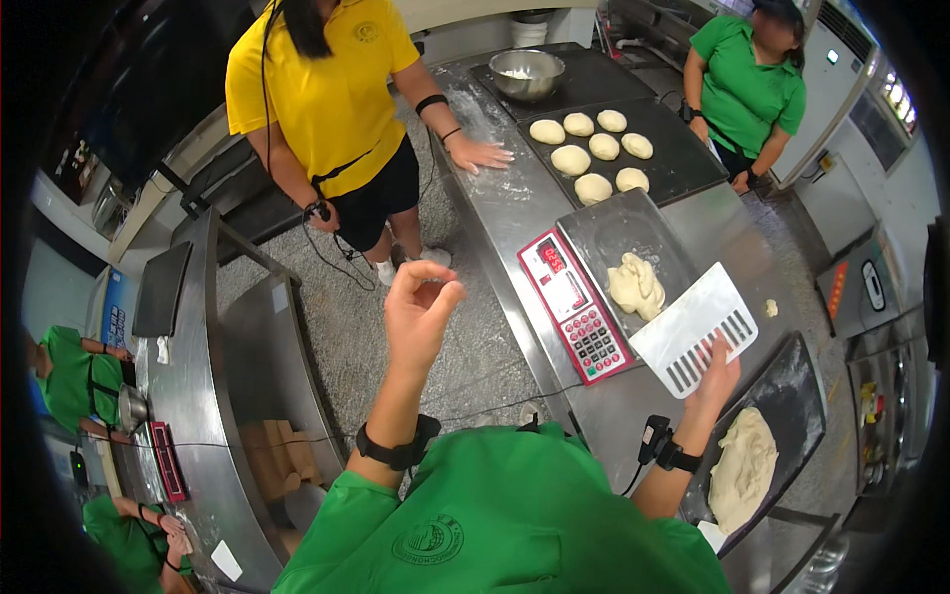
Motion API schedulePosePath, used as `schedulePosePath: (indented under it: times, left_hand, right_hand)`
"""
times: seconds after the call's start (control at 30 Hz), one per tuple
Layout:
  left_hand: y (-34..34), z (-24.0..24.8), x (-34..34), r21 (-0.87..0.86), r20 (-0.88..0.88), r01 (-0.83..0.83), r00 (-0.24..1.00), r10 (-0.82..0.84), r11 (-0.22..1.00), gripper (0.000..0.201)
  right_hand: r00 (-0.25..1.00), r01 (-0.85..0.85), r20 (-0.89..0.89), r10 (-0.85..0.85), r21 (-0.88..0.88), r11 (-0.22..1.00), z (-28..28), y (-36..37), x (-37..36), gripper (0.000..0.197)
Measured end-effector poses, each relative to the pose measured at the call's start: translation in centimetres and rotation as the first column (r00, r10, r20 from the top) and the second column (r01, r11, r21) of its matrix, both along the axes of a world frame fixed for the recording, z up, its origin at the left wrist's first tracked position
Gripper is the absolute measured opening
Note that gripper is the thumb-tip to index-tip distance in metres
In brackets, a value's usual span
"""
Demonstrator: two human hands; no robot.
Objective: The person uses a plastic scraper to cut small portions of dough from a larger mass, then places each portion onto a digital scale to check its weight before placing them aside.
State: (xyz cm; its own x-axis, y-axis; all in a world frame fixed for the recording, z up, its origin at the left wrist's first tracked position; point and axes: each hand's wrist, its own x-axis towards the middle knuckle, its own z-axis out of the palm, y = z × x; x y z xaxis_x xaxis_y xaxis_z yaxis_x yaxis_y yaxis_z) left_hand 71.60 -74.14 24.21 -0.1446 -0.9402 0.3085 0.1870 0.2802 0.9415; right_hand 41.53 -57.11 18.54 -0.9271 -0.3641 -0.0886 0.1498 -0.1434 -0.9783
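Note:
My left hand (418, 309) is raised over the floor beside the table, fingers half curled, a gap between them and the thumb, holding nothing. In my right hand (714, 381) is a white dough scraper (695, 322), a flat plate with a row of dark slots. Its far edge reaches over the near corner of a dark weighing tray (623, 223). On that tray lies a lump of dough (635, 285). The red-and-white digital scale (574, 307) has its keypad and lit display to the tray's left. Nearest my right forearm, a big dough mass (744, 470) rests on a black tray (797, 396).
Several round dough pieces (604, 147) sit on a black baking tray (683, 163) at the far end, near a metal bowl (527, 75). A person in yellow (332, 89) rests a hand on the steel table (485, 213). Another in green (747, 79) is at far right.

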Motion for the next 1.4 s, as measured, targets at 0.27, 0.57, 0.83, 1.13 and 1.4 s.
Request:
schedulePosePath:
  times: [0.27, 0.57, 0.83, 1.13, 1.4]
  left_hand:
    - [0.3, -0.4, -0.2, -0.022, 0.009, 0.008, 1.000, -0.008, 1.000, 0.007]
    - [1.0, 0.4, -0.7, -0.014, 0.008, 0.023, 1.000, -0.023, 1.000, 0.004]
    - [0.7, -0.3, -0.3, -0.072, 0.107, 0.031, 0.994, -0.023, 0.997, 0.005]
    - [0.2, -0.5, -0.8, -0.174, 0.009, 0.023, 1.000, -0.022, 0.985, 0.005]
    - [0.2, -0.8, -0.7, -0.138, 0.072, 0.027, 0.997, -0.017, 0.990, 0.007]
  right_hand:
    - [1.000, 0.023, -0.010, -0.023, 0.057, 0.998, 0.5, -0.1, 0.2, 0.023]
    - [1.000, -0.016, 0.005, 0.017, -0.045, 0.999, 0.0, -0.2, -0.4, 0.022]
    - [1.000, 0.002, -0.004, -0.002, 0.008, 1.000, 0.5, -0.5, -0.1, 0.022]
    - [1.000, 0.011, 0.003, -0.011, 0.049, 0.999, 0.3, -0.4, 0.0, 0.025]
    - [0.999, 0.017, 0.036, -0.016, -0.023, 1.000, -0.2, -0.4, 0.0, 0.021]
